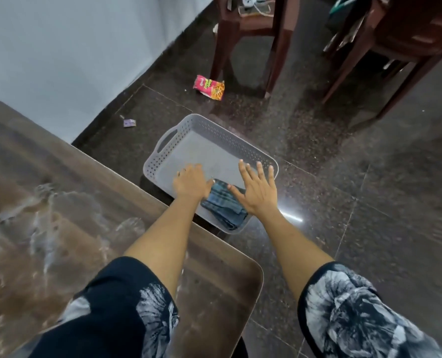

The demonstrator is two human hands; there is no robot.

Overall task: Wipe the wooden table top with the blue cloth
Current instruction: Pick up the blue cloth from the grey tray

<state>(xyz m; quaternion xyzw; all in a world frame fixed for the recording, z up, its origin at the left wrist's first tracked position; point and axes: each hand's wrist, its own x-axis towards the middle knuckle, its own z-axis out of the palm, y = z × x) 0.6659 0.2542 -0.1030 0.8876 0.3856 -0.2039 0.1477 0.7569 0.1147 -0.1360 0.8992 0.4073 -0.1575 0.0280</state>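
A folded blue cloth (223, 205) lies in the near corner of a grey perforated basket (240, 140) on the floor, beside the wooden table top (59, 202). My left hand (190, 183) hovers over the basket at the cloth's left edge, fingers curled downward, holding nothing that I can see. At the cloth's right edge is my right hand (257, 188), its fingers spread wide and its thumb touching the cloth. White streaky smears show on the table's left part.
The dark speckled floor (369, 202) holds a pink snack wrapper (209, 87) and a small purple scrap (129, 122). Brown chairs (253, 34) stand at the back. A pale wall (59, 47) runs along the left.
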